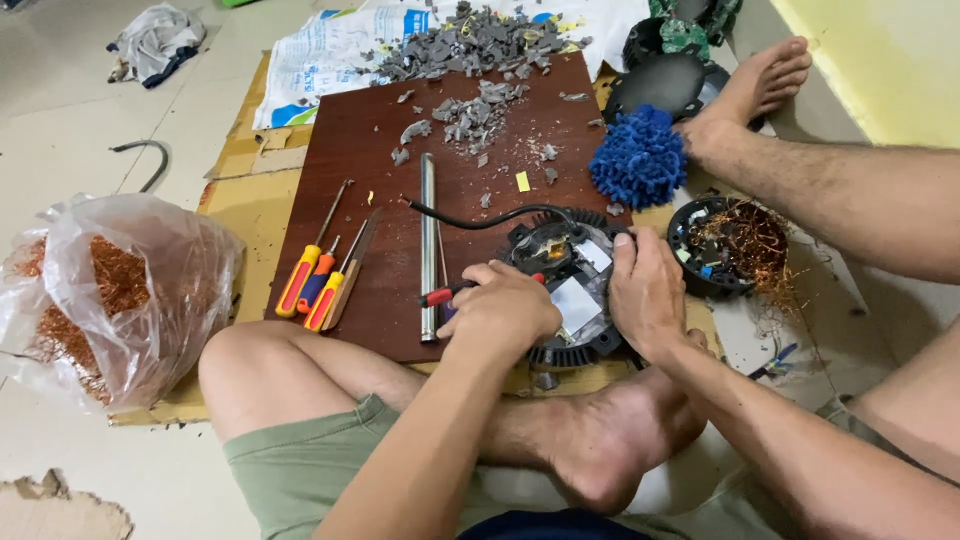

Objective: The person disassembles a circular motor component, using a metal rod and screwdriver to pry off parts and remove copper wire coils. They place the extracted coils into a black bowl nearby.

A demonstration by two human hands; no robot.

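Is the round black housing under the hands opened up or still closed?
Opened: the round black housing shows bare inner parts and white patches, with no cover over them.

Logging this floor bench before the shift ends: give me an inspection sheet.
Surface: dark red-brown wooden board on cardboard.
Job's things: round black finned lamp housing, opened; red-handled screwdriver.
Clutter: grey plastic fragments, steel rod, three orange-handled screwdrivers, blue fluffy mop head.
Grippers: left hand grips the screwdriver; right hand steadies the housing.
Cables: black cable from the housing.
Surroundings: clear bag of copper wire; black tub of copper scrap.
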